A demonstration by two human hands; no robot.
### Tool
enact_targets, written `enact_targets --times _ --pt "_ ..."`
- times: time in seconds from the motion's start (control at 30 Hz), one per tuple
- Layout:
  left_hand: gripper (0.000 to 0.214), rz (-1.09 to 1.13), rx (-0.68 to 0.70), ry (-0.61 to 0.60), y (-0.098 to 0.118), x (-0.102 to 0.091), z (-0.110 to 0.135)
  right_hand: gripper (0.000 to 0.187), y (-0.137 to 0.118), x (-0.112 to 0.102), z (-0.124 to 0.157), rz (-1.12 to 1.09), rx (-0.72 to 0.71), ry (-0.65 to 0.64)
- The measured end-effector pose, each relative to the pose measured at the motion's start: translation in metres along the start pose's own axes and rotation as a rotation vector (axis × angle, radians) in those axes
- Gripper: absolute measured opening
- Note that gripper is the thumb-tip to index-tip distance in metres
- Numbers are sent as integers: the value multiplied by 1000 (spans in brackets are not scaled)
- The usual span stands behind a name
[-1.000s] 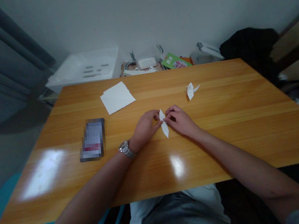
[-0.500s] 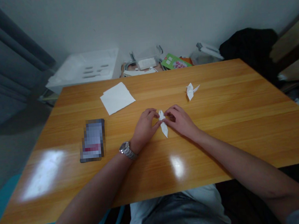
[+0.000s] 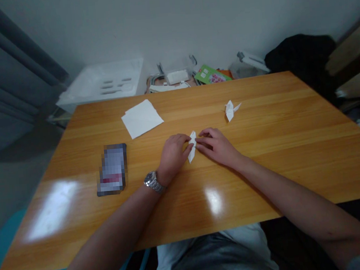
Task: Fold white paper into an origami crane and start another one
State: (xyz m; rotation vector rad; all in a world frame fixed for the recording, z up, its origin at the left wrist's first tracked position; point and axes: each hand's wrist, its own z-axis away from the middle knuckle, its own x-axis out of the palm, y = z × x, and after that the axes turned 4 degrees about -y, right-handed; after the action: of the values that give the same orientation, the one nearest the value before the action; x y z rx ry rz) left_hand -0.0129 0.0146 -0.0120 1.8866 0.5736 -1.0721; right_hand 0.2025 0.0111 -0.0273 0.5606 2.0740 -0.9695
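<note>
A small, narrow piece of folded white paper (image 3: 192, 147) lies on the wooden table (image 3: 262, 153) between my hands. My left hand (image 3: 171, 154), with a metal watch at the wrist, pinches its left side with curled fingers. My right hand (image 3: 217, 145) presses its upper right edge with fingertips together. A finished white paper crane (image 3: 230, 109) rests farther back on the right, apart from both hands.
A stack of white paper sheets (image 3: 141, 119) lies at the back left. A dark phone (image 3: 112, 168) lies left of my left hand. Behind the table are a white plastic tray (image 3: 104, 80), a green booklet (image 3: 211, 74) and a black bag (image 3: 298, 55).
The folded paper has swung so its lower tip now points down-left instead of down-right. Both hands shifted slightly with it and stayed on it.
</note>
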Motion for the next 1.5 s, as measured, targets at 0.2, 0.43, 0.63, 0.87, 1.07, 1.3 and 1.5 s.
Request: enact_targets --times 0.2,0.43,0.63,0.87,1.07,1.3,1.5 --pt "28 -117 24 -24 3 -4 3 28 -6 -8 0 21 -25 -48" --pt "29 -178 40 -18 0 -2 4 27 -1 -14 0 42 -60 -105" --pt "31 -165 45 -13 -5 0 4 32 6 -17 1 27 -93 -197" --pt "27 -114 51 -10 -8 0 5 33 9 -15 3 65 -88 -197" --pt "27 -144 62 -4 -8 1 5 34 9 -13 4 72 -71 -180" --pt "28 -157 65 -11 -8 0 5 34 11 -12 4 52 -67 -171" --pt "31 -193 114 -45 -9 0 5 35 11 -12 4 52 -53 -177"
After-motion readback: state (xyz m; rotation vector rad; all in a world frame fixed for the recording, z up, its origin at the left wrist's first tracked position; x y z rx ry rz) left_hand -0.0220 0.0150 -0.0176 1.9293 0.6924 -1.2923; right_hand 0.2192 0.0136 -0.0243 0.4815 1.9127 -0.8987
